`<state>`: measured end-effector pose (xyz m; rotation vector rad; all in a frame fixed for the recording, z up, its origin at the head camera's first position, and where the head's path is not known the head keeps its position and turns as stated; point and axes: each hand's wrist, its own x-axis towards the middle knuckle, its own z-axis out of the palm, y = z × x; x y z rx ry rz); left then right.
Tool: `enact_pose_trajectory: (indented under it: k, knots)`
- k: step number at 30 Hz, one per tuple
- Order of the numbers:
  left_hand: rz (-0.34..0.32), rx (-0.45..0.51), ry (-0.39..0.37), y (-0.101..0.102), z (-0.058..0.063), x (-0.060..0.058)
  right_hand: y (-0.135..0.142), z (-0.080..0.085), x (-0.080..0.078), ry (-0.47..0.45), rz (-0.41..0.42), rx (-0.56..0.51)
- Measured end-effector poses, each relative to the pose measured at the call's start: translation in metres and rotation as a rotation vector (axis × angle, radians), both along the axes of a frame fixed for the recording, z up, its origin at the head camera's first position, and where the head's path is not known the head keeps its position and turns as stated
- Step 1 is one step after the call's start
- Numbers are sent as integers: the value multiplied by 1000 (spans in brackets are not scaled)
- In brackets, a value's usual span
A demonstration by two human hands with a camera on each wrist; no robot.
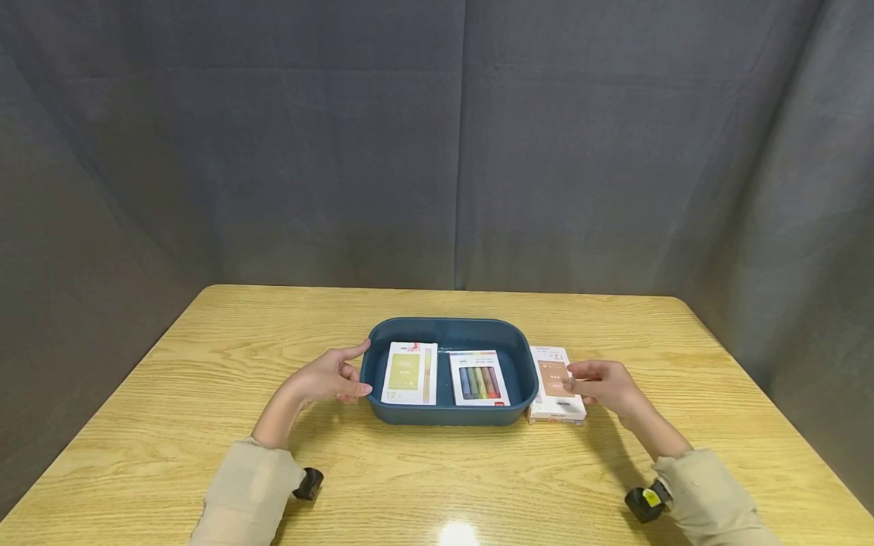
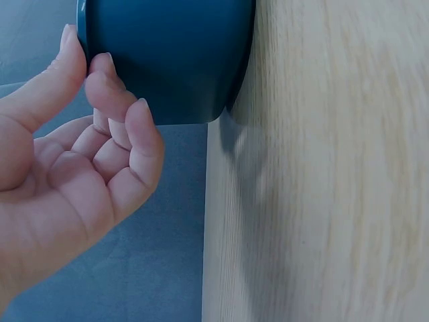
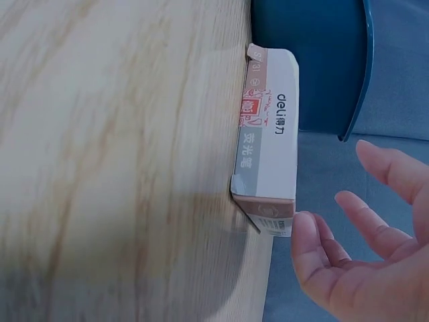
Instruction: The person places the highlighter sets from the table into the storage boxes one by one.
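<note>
A dark blue rectangular bin [image 1: 447, 414] with rounded corners stands on the table. My left hand [image 1: 334, 375] is at its left end; in the left wrist view the thumb and a curled finger pinch the rim. Inside the bin lie a white box with a yellow-green panel [image 1: 407, 373] and a box of coloured sticks [image 1: 480, 378] seen through its window. Right of the bin, a white highlighter box [image 3: 276, 127] with a brown panel lies flat on the table. My right hand [image 1: 604, 387] hovers at its right side, fingers parted and holding nothing.
The light wood table [image 1: 437, 470] reaches back to a grey curtain [image 1: 341, 152], with more curtain on both sides. A black wrist camera [image 1: 309, 483] sits on the left forearm, another camera [image 1: 645, 503] on the right. The highlighter box stands close against the bin's right end.
</note>
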<state>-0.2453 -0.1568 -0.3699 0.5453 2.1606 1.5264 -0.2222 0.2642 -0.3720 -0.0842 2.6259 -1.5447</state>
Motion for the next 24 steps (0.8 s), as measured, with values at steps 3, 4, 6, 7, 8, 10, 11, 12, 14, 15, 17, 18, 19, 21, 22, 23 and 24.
enact_pose_trajectory:
  k: [3, 4, 6, 7, 8, 10, 11, 12, 14, 15, 17, 18, 19, 21, 22, 23, 24]
  knots:
    - [-2, 1, 0, 0, 0, 0, 1, 1, 1, -1, 3, -6]
    - [-3, 2, 1, 0, 0, -1, 1, 1, 2, -4, 3, -11]
    - [-6, 5, 1, 0, -1, -1, 2, 1, 2, -13, 6, -13]
    - [-7, 7, 0, 0, -1, -1, 3, 1, 3, -17, 9, -14]
    - [-5, 7, -1, 0, -1, -1, 4, 0, 3, -22, 12, -13]
    - [-6, 7, -1, 0, -1, -1, 7, -2, 3, -35, 17, -18]
    - [-4, 6, -1, 0, -1, -1, 8, -2, 3, -41, 20, -23]
    - [0, 5, -5, 0, -1, -1, 9, -3, 3, -50, 24, -30]
    - [1, 1, -2, 1, -1, -1, 10, -4, 4, -65, 28, -40]
    - [1, 0, -2, 1, -1, -1, 11, -5, 4, -73, 30, -45]
    - [1, -3, 2, 1, -1, 0, 12, -6, 5, -84, 38, -56]
    - [1, -3, 3, 1, -1, 0, 13, -7, 5, -87, 48, -58]
    - [2, -4, 5, 1, -1, 0, 13, -7, 5, -92, 56, -61]
    - [2, -4, 7, 1, 0, 0, 15, -9, 5, -101, 81, -73]
    - [3, -5, 9, 1, 0, 0, 16, -10, 4, -104, 95, -81]
    - [4, -5, 9, 1, 0, 0, 17, -11, 4, -109, 108, -87]
    - [6, -4, 7, 1, 0, 0, 19, -13, 3, -98, 140, -108]
